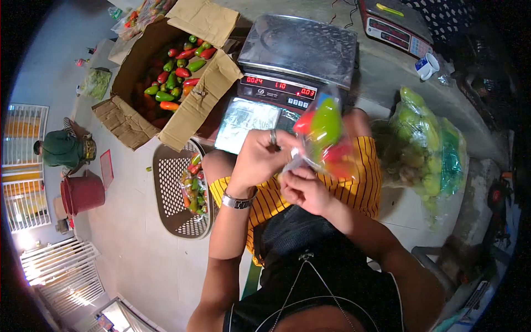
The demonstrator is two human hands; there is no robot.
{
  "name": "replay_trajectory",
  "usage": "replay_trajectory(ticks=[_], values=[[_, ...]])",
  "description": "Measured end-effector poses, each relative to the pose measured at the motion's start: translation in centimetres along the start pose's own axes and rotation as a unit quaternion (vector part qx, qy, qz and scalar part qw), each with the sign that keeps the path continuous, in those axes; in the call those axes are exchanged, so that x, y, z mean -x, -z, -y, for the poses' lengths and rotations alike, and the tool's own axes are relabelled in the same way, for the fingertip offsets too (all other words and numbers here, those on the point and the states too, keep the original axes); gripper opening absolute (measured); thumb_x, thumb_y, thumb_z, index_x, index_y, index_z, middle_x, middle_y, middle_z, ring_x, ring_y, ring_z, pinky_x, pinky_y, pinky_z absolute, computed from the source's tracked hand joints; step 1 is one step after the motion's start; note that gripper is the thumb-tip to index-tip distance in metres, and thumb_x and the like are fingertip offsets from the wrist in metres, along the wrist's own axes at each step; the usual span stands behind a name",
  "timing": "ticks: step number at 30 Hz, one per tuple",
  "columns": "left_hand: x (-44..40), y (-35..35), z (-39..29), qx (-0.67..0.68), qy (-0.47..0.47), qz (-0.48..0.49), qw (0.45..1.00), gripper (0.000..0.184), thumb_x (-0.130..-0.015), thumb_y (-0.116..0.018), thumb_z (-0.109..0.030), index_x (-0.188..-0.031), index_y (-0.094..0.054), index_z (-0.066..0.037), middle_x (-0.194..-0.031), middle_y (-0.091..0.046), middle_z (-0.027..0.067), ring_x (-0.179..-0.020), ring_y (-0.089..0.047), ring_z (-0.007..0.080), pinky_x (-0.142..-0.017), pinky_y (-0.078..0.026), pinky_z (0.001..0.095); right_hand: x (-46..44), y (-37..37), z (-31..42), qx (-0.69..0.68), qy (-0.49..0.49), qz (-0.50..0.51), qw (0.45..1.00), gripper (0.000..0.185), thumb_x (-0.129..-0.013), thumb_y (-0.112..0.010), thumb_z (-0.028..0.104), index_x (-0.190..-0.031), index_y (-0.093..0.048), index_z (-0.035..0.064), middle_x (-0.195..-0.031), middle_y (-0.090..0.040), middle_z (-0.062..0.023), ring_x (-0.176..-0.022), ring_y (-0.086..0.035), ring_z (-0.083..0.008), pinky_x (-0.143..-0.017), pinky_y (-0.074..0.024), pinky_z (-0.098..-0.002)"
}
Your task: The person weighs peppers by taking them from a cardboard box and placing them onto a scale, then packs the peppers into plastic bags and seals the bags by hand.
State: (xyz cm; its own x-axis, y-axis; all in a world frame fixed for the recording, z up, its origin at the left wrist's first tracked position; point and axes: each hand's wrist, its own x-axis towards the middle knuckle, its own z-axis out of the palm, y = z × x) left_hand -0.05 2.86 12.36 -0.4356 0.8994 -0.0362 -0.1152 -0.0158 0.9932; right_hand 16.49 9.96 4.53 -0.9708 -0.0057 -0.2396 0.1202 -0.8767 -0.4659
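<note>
My left hand (259, 157), with a ring and a metal watch on the wrist, pinches the gathered neck of a clear plastic bag of peppers (326, 128). My right hand (307, 189) has its fingers curled at the same neck, just below and to the right. Red and green peppers show through the bag, which is slightly blurred and sticks out above my right hand over my lap. Behind it stands a digital scale (296, 47) with lit red digits. A stack of clear plastic bags (247, 123) lies before the scale display.
An open cardboard box (130, 83) of red and green peppers stands at left. Below it, a plastic basket (166, 191) contains bagged peppers. Large bags of green produce (417, 130) sit at right. A second scale (395, 33) and a mug (426, 67) are farther back. Another person (62, 148) is far left.
</note>
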Motion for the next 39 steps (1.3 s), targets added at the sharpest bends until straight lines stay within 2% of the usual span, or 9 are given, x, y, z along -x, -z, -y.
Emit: replay_trajectory(ticks=[3, 8, 14, 15, 22, 27, 30, 34, 39], values=[[0.4, 1.5, -0.4, -0.076, -0.024, 0.009, 0.997, 0.006, -0.092, -0.072, -0.001, -0.095, -0.076, 0.003, -0.084, -0.074, 0.0015, -0.076, -0.064, 0.0053, -0.069, -0.052, 0.0233, -2.0, 1.0, 2.7, 0.101, 0.168, -0.245, 0.95, 0.022, -0.106, -0.055, 0.025, -0.102, -0.062, 0.0048, -0.079, -0.058, -0.0025, -0.058, -0.047, -0.0109, -0.051, -0.0357, -0.0241], [-1.5, 0.5, 0.1, -0.28, 0.019, -0.112, 0.953, 0.008, -0.093, -0.072, -0.005, -0.094, -0.074, 0.003, -0.077, -0.073, 0.0041, -0.063, -0.064, 0.0091, -0.061, -0.051, 0.024, -0.3, -2.8, 7.8, 0.263, 0.152, -0.18, 0.936, 0.027, -0.107, -0.055, 0.027, -0.091, -0.062, 0.006, -0.061, -0.042, 0.0067, -0.052, -0.035, -0.0018, -0.047, -0.0252, -0.0204], [0.0, 0.3, -1.6, 0.008, -0.044, 0.001, 0.999, 0.004, -0.091, -0.075, -0.001, -0.094, -0.074, 0.001, -0.082, -0.071, -0.0005, -0.073, -0.061, 0.0034, -0.067, -0.048, 0.0198, 0.0, -0.9, 2.7, 0.036, 0.054, -0.01, 0.998, 0.029, -0.107, -0.054, 0.033, -0.101, -0.056, 0.0053, -0.065, -0.049, -0.0008, -0.051, -0.044, -0.0114, -0.047, -0.0335, -0.022], [0.1, 1.4, -1.0, -0.022, -0.009, -0.016, 1.0, 0.004, -0.092, -0.075, -0.002, -0.095, -0.074, 0.001, -0.083, -0.071, 0.0002, -0.074, -0.062, 0.0038, -0.067, -0.049, 0.0203, -1.4, -2.6, 4.6, -0.067, 0.04, -0.203, 0.976, 0.028, -0.106, -0.055, 0.032, -0.099, -0.057, 0.0057, -0.063, -0.048, 0.0007, -0.051, -0.043, -0.0096, -0.048, -0.0318, -0.0215], [-2.6, 0.1, 1.9, -0.277, -0.007, -0.151, 0.949, 0.011, -0.093, -0.075, -0.008, -0.098, -0.074, 0.002, -0.086, -0.074, 0.003, -0.075, -0.065, 0.0051, -0.066, -0.052, 0.023, -2.2, -2.0, 8.0, 0.308, 0.172, -0.248, 0.902, 0.027, -0.107, -0.057, 0.029, -0.092, -0.065, 0.0074, -0.063, -0.047, 0.0066, -0.052, -0.038, -0.0021, -0.047, -0.0266, -0.0205], [-0.6, -0.2, 1.4, 0.17, -0.051, -0.049, 0.983, 0.003, -0.093, -0.072, 0.0, -0.092, -0.073, 0.002, -0.09, -0.075, 0.0075, -0.078, -0.069, 0.0113, -0.071, -0.056, 0.0259, -0.5, -3.0, 2.6, 0.126, 0.182, -0.097, 0.97, 0.021, -0.105, -0.06, 0.026, -0.112, -0.063, 0.0067, -0.078, -0.059, -0.0009, -0.062, -0.054, -0.0063, -0.052, -0.0404, -0.0201], [0.1, 1.0, 2.4, 0.074, -0.042, 0.025, 0.996, 0.002, -0.091, -0.073, 0.002, -0.093, -0.074, 0.002, -0.093, -0.076, 0.0088, -0.082, -0.069, 0.0115, -0.076, -0.056, 0.0265, -1.5, 1.8, 3.8, 0.156, 0.172, -0.099, 0.968, 0.019, -0.101, -0.063, 0.021, -0.106, -0.067, 0.0023, -0.084, -0.064, -0.0029, -0.077, -0.063, -0.0095, -0.067, -0.0498, -0.0222], [-0.7, 1.7, 2.5, -0.256, -0.027, -0.078, 0.963, 0.009, -0.089, -0.075, -0.002, -0.097, -0.076, 0.003, -0.091, -0.078, 0.0075, -0.084, -0.071, 0.0113, -0.077, -0.055, 0.0267, -1.1, 1.0, 8.0, 0.37, 0.136, -0.159, 0.905, 0.023, -0.104, -0.059, 0.022, -0.093, -0.066, 0.0028, -0.065, -0.051, 0.004, -0.059, -0.047, -0.0043, -0.055, -0.0375, -0.0231], [0.4, -4.4, 0.6, -0.023, -0.074, -0.267, 0.961, 0.012, -0.096, -0.07, -0.006, -0.106, -0.07, 0.0, -0.094, -0.073, 0.0121, -0.074, -0.068, 0.0158, -0.066, -0.053, 0.0263, 0.1, -5.8, 3.9, 0.313, 0.264, -0.247, 0.878, 0.021, -0.107, -0.056, 0.019, -0.104, -0.067, 0.0003, -0.072, -0.059, 0.001, -0.064, -0.051, -0.0026, -0.057, -0.0404, -0.0208]])
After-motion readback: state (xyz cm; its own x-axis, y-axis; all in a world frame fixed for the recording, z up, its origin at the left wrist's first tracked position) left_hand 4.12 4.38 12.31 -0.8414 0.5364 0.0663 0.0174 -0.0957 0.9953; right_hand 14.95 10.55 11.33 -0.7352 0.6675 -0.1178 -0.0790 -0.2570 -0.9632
